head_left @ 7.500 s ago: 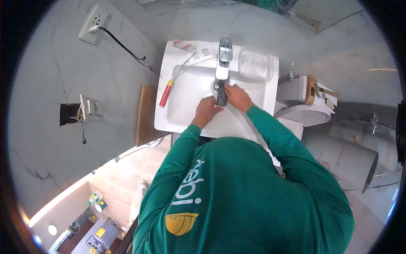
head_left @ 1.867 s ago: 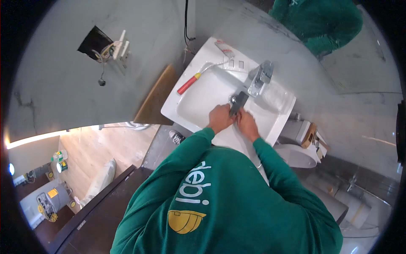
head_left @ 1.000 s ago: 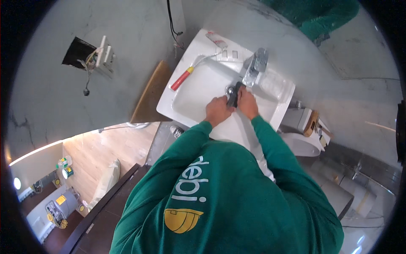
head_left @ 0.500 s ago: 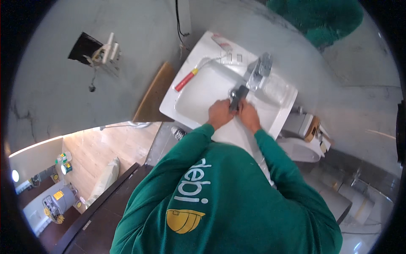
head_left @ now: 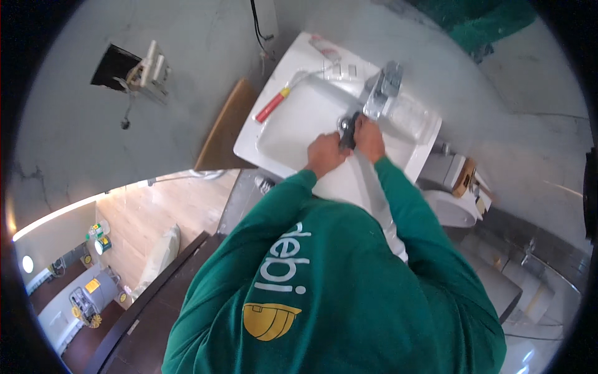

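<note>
Over the white washbasin [head_left: 289, 134], both hands are closed on a small dark grey object [head_left: 349, 132] whose exact kind I cannot make out. My left hand [head_left: 327, 154] grips its near end. My right hand [head_left: 370, 140] wraps its right side and hides much of it. Just beyond lies the round metal drain [head_left: 342, 122]. Behind the hands a chrome faucet [head_left: 382, 88] stands on the basin's back ledge. Along the left rim rests a tool with a red and yellow handle [head_left: 272, 105] and a thin pale shaft.
A red-and-white packet [head_left: 324, 47] lies at the basin's back corner. Left of the basin leans a brown board [head_left: 229, 124]; wires hang from a wall opening [head_left: 115, 67]. A toilet [head_left: 451, 209] stands at right, with a cardboard box [head_left: 464, 177] behind it. Dark furniture [head_left: 156, 311] is at lower left.
My right hand has moved up and round the grey object, covering more of it. The object sits more upright between my hands. The whole view has shifted slightly.
</note>
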Motion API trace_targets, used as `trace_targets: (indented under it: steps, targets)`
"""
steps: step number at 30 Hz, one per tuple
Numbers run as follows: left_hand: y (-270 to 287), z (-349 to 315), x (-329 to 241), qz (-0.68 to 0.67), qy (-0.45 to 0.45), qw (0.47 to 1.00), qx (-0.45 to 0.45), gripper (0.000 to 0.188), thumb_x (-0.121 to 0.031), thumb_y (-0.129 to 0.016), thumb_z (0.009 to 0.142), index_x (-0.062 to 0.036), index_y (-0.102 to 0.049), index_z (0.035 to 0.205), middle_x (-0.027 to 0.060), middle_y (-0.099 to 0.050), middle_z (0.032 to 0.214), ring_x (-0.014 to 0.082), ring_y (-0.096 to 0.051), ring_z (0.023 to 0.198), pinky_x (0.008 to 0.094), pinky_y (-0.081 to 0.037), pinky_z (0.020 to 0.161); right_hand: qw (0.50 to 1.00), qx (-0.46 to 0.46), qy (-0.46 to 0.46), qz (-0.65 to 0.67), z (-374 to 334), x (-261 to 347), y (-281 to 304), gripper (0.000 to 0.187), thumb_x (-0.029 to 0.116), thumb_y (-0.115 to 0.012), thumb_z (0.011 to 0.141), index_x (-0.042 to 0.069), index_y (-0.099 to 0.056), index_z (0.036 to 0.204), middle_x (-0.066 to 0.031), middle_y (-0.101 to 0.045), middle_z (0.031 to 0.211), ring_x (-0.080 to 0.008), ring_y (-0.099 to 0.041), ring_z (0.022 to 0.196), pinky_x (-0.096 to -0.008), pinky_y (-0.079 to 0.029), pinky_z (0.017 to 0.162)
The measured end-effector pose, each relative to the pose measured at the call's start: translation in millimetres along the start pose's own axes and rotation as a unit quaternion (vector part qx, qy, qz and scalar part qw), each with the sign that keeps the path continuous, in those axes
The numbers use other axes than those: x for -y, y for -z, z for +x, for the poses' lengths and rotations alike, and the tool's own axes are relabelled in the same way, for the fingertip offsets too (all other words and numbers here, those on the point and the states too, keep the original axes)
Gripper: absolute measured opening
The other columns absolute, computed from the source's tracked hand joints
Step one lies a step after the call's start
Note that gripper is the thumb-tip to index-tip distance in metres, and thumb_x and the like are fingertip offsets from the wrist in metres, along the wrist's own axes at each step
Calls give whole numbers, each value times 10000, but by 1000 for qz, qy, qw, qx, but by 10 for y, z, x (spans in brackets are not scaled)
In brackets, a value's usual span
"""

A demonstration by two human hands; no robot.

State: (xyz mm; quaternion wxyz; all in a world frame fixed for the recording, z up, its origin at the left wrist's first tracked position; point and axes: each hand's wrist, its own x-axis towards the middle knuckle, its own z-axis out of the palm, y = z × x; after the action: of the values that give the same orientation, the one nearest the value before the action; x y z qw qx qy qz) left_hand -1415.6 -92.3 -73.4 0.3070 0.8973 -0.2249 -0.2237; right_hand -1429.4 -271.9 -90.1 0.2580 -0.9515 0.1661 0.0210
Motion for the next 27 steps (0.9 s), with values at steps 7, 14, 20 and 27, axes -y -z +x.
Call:
trace_targets:
  steps: [7,14,20,27]
  targets:
    - [31,-39,-69,9,-2,1000,3,461,-448,-803,833,-55,-694,1047,172,-736,995,379,-699,989,517,-578,824,999,21,-43,5,-202,-123,-21,389,316,-498,1064,55,-603,1332,-360,-687,936,-550,-674,929,-648,-524,843]
    - [-21,-66,71,13,11,1000,-8,503,-473,-808,826,-33,-680,1033,173,-736,973,374,-699,1011,515,-577,837,997,71,-26,-5,-805,113,-55,376,288,-482,1069,43,-604,1326,-344,-688,962,-545,-671,926,-636,-531,838]
    - [9,-107,-47,15,2,1000,8,481,-479,-795,844,-39,-693,1011,172,-741,982,374,-698,1010,513,-573,848,999,-30,-2,28,-146,32,56,259,234,-491,1075,16,-612,1146,-323,-702,959,-537,-670,906,-632,-527,807]
    - [49,-13,-15,14,4,1000,7,506,-493,-791,841,-37,-696,1041,167,-743,1011,370,-697,1032,506,-571,868,1000,25,-9,-2,-455,-78,-30,330,254,-488,1067,28,-616,1269,-327,-705,925,-537,-679,874,-665,-510,807]
